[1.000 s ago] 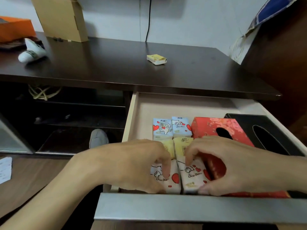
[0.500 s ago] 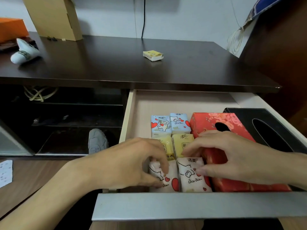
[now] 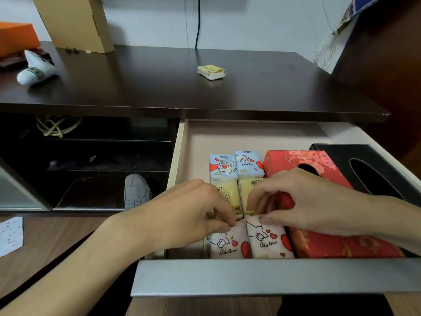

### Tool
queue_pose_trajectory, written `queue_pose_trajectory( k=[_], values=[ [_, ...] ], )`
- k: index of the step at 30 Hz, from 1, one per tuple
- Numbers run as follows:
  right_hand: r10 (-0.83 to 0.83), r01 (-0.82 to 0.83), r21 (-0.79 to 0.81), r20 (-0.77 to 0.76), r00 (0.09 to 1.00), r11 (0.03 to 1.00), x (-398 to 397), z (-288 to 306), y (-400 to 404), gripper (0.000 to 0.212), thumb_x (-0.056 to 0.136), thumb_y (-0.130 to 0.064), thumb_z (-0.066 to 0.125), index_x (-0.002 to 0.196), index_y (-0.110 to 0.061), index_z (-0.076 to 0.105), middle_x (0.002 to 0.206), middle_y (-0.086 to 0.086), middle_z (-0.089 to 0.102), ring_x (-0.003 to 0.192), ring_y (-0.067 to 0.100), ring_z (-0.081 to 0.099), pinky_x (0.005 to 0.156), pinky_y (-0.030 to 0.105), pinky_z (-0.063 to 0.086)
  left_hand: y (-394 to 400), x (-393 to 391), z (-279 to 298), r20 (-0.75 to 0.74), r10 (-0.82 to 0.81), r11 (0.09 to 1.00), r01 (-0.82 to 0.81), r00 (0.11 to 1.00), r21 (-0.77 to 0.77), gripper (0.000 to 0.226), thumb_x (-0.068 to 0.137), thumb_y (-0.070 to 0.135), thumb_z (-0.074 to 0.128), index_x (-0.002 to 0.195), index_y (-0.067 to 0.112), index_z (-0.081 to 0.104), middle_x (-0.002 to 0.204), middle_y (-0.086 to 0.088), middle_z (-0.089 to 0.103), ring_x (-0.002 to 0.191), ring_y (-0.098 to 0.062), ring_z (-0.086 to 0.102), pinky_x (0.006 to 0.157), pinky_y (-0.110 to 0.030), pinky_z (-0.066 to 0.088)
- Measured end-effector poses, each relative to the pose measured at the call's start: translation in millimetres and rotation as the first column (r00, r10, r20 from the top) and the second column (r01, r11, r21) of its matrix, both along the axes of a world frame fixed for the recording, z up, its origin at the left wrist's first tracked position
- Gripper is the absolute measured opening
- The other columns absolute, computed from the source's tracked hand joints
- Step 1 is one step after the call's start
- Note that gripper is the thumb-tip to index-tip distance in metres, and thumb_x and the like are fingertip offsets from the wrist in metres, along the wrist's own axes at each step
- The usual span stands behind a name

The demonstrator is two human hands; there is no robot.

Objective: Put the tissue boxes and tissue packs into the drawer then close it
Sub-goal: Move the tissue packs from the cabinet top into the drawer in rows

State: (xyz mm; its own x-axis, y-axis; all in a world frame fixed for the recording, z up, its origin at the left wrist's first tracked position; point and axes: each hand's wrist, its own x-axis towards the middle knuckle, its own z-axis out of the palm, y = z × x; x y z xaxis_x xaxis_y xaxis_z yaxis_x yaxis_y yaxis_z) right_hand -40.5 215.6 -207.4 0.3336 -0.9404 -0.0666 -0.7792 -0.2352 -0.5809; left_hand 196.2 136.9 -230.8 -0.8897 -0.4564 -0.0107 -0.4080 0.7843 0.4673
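Observation:
The drawer [image 3: 273, 277] stands pulled out. Inside lie two blue tissue packs [image 3: 237, 166], two yellow packs [image 3: 230, 195] and two pink packs in the front row, beside a red tissue box [image 3: 296, 160] and a black tissue box [image 3: 376, 165]. My left hand [image 3: 186, 215] pinches the top edge of the left pink pack [image 3: 227, 246]. My right hand [image 3: 305, 201] lies over the red box, its thumb and fingers closed on the top edge of the right pink pack [image 3: 268, 241]. One more yellow pack [image 3: 211, 72] lies on the dark desk top [image 3: 136, 87].
A cardboard box [image 3: 75, 21], an orange box [image 3: 16, 35] and a white object [image 3: 36, 69] sit at the desk's back left. A grey shoe [image 3: 136, 190] shows on the shelf left of the drawer. A sheet of paper [image 3: 10, 233] lies on the floor.
Both hands slid back from the middle of the pink packs to their top edges. More of the pink packs' printed faces shows now.

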Motion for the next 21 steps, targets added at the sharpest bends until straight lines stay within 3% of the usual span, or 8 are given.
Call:
queue_pose_trajectory(
  k=[5,10,13,16,21],
  values=[
    [0.032,-0.04,-0.038,-0.174,0.984,0.999,5,-1,0,0.02,0.088,-0.025,0.078,0.102,-0.037,0.072,0.087,-0.026,0.07,0.093,-0.009,0.066,0.082,0.014,0.051,3,-5,-6,0.049,-0.022,0.992,0.028,0.999,-0.125,0.017,0.085,0.04,0.073,0.102,0.038,0.072,0.101,0.022,0.062,0.098,0.0,0.054,0.078,-0.029,0.05],
    [0.044,-0.072,-0.08,-0.311,0.95,0.994,8,-1,-3,0.024,0.086,-0.037,0.077,0.107,-0.044,0.066,0.092,-0.026,0.066,0.095,-0.008,0.06,0.077,0.015,0.047,3,-5,-7,0.042,-0.005,0.988,0.011,0.999,-0.151,0.021,0.08,0.039,0.077,0.099,0.04,0.069,0.106,0.022,0.05,0.099,-0.002,0.05,0.074,-0.028,0.048],
    [0.016,-0.075,-0.164,-0.336,0.942,0.984,4,4,-7,0.024,0.087,-0.05,0.07,0.108,-0.044,0.062,0.098,-0.027,0.059,0.102,-0.005,0.051,0.081,0.022,0.045,2,-2,-4,-0.01,0.028,0.986,-0.029,1.0,-0.165,0.018,0.083,0.045,0.072,0.1,0.041,0.066,0.106,0.021,0.047,0.098,-0.001,0.048,0.076,-0.031,0.049],
    [-0.016,-0.09,-0.228,-0.427,0.904,0.969,-3,10,-19,0.022,0.094,-0.049,0.058,0.114,-0.042,0.062,0.103,-0.028,0.053,0.104,-0.005,0.045,0.087,0.028,0.042,1,-2,2,-0.097,0.054,0.979,-0.072,0.994,-0.188,0.015,0.086,0.045,0.067,0.1,0.039,0.065,0.106,0.019,0.05,0.101,-0.002,0.049,0.079,-0.035,0.05],
    [-0.007,-0.098,-0.158,-0.559,0.829,0.983,-3,5,-38,0.03,0.091,-0.049,0.062,0.119,-0.039,0.064,0.114,-0.019,0.061,0.111,0.011,0.056,0.097,0.037,0.044,-3,-5,4,-0.076,0.112,0.954,-0.129,0.991,-0.272,0.025,0.09,0.051,0.059,0.113,0.042,0.061,0.117,0.023,0.049,0.11,0.001,0.048,0.081,-0.028,0.049]
  ],
)
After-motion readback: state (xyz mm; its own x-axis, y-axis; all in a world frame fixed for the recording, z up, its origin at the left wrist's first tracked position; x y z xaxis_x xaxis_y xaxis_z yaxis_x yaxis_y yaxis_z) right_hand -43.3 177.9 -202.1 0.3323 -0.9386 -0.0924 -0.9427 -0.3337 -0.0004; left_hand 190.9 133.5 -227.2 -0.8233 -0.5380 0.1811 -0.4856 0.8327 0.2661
